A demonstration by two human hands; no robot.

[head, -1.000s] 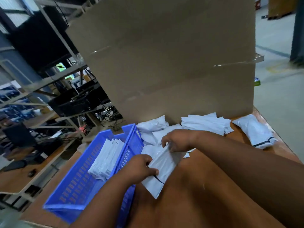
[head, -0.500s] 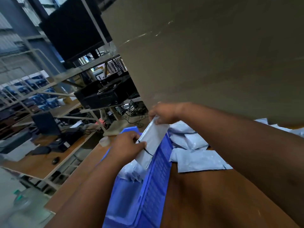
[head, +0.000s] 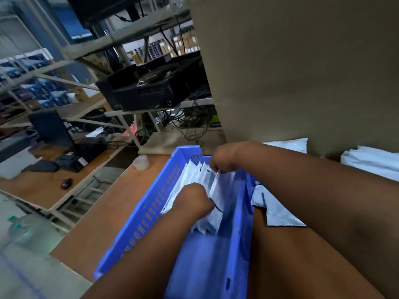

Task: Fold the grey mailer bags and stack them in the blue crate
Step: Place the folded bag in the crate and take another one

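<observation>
— Where's the folded mailer bag [head: 216,203]?

— Inside the blue crate [head: 151,210], going against the stack of folded bags [head: 194,175]. My left hand [head: 193,200] and right hand [head: 222,161] both pinch it.

— Next?

— I'd judge: seat it, let go, reach for the unfolded bag [head: 278,214] just outside the crate.

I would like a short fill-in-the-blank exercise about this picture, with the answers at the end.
1. Both hands are inside the ____ crate.
2. The right hand and the left hand slot a folded bag beside the ____ of bags.
3. A loose bag lies on the ____, right of the crate.

Answers: blue; row; table
</observation>
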